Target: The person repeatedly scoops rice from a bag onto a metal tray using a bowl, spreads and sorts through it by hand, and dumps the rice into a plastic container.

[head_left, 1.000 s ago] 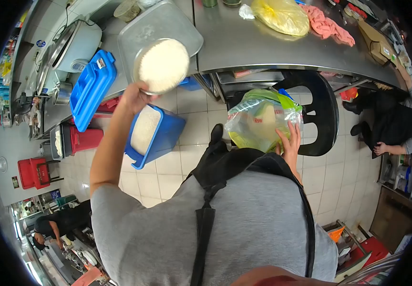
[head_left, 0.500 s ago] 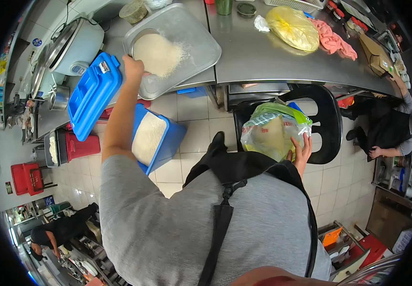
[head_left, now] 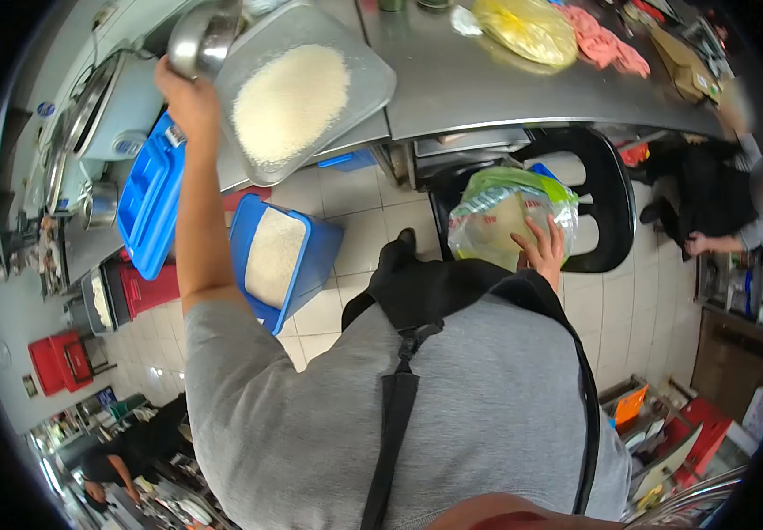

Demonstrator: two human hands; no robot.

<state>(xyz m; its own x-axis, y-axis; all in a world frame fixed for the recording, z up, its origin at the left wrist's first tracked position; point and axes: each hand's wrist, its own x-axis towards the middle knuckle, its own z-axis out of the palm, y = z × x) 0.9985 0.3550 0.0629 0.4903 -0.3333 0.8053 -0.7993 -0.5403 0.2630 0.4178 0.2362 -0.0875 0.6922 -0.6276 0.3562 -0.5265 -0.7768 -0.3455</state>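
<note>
My left hand [head_left: 189,95] grips a steel bowl [head_left: 200,44], raised and tipped at the tray's far left corner. A heap of pale grains, like rice [head_left: 289,102], lies spread in the shallow grey tray [head_left: 368,84] on the steel counter. Below my left forearm stands a blue bin [head_left: 315,256] of similar pale grains [head_left: 273,256]. My right hand [head_left: 542,247], fingers spread, rests against a green-and-clear plastic bag [head_left: 487,225] on a black chair [head_left: 615,221]. The bag's contents look pale; the rest is hidden.
A blue lid [head_left: 147,212] leans at the counter's left edge, near a large pale cooker [head_left: 121,110]. A yellow plastic bag [head_left: 532,31] and pink cloth [head_left: 607,42] lie on the right counter [head_left: 487,97]. One person [head_left: 708,194] stands at right, another [head_left: 125,450] at lower left.
My left hand has lifted the bowl out of the tray, up and to the left. The grains in the tray now form a wider heap. My right hand stays at the bag, fingers shifted slightly.
</note>
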